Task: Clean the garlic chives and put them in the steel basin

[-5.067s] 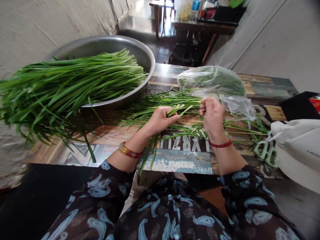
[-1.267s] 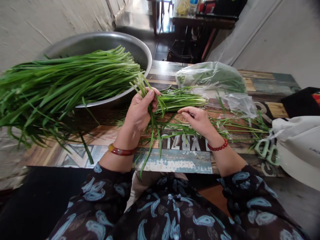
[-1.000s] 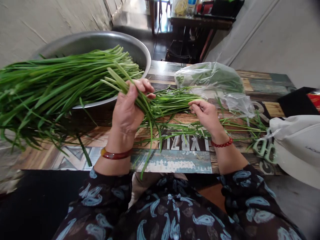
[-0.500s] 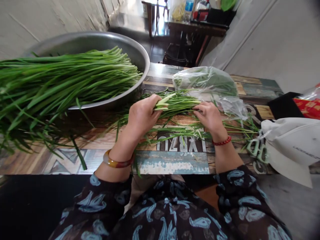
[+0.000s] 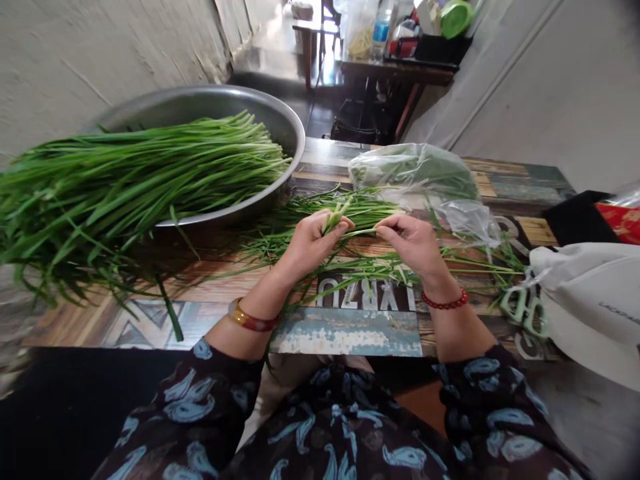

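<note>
My left hand (image 5: 315, 241) is closed around a few garlic chives (image 5: 338, 215), their pale ends sticking up past the thumb. My right hand (image 5: 411, 241) pinches the pale end of a chive stalk (image 5: 363, 232) that stretches between both hands. Just behind them lies a loose pile of garlic chives (image 5: 370, 208) on the wood-patterned table (image 5: 350, 330). Thin scraps and stalks (image 5: 373, 270) are scattered in front of the pile, under and between my wrists.
A large metal basin (image 5: 293, 120) at left holds a thick heap of chives (image 5: 165, 167) drooping over its rim. Behind the pile sits a clear plastic bag (image 5: 415, 170) of greens. Scissors (image 5: 525, 312) and a white cap (image 5: 590, 300) lie at right, near a black box (image 5: 575, 217).
My right hand has come away from the pile and now pinches a stalk close to my left hand. My left hand has shifted slightly right and down, still holding its chives. The view has tilted slightly.
</note>
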A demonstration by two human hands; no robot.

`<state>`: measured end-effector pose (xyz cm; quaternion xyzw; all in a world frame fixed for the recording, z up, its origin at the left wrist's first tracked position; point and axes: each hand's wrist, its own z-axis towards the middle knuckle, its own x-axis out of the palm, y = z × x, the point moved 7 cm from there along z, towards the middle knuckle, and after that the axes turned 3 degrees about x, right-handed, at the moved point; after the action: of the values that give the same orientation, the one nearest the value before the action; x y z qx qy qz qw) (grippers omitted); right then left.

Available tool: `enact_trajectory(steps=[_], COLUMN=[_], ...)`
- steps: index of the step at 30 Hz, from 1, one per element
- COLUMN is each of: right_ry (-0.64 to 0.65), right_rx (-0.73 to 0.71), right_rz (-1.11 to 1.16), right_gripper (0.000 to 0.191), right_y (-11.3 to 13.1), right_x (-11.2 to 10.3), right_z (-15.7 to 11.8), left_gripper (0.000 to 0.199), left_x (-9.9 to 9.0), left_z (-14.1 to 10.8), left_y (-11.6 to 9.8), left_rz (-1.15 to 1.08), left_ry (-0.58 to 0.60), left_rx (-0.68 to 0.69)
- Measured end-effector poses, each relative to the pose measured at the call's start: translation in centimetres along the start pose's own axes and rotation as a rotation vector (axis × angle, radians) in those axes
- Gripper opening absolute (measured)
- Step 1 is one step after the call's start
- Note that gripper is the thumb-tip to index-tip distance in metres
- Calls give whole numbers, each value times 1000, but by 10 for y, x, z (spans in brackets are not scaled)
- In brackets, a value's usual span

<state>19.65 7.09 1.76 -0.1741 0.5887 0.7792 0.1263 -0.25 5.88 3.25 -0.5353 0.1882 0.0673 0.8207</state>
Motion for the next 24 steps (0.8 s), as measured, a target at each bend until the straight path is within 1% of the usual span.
enact_trajectory(steps=[4, 7, 10, 13, 15, 18, 20, 21, 24], right_ry=[-1, -23, -76, -231, -340, -439, -462, -462, -410], right_rx=[-92, -77, 28, 127, 130, 87, 91, 101, 113], right_rz=[-58, -51, 87, 276, 338, 359, 365, 375, 413], right_gripper=[19, 23, 27, 33, 39, 47, 48, 47, 41], right_y=[19, 18, 2, -18, -24, -23, -23, -23, -24], right_x=[9, 13, 11, -5, -20, -37, -42, -42, -35], right_z=[-5, -5, -3, 1, 3, 6, 7, 7, 6], left_gripper=[30, 33, 37, 34, 30, 30, 30, 31, 34], left_x=[12, 18, 19, 18, 17, 15, 16, 16, 16], left_z=[0, 0, 0, -1, -2, -1, -1, -1, -4], left_y=[0, 0, 2, 8, 11, 10, 10, 11, 19], left_rz=[30, 33, -1, -37, -47, -27, -56, -95, -260], left_ry=[147, 214, 224, 216, 200, 186, 191, 192, 168], left_rx=[16, 23, -1, -72, -101, -83, -90, -116, -245])
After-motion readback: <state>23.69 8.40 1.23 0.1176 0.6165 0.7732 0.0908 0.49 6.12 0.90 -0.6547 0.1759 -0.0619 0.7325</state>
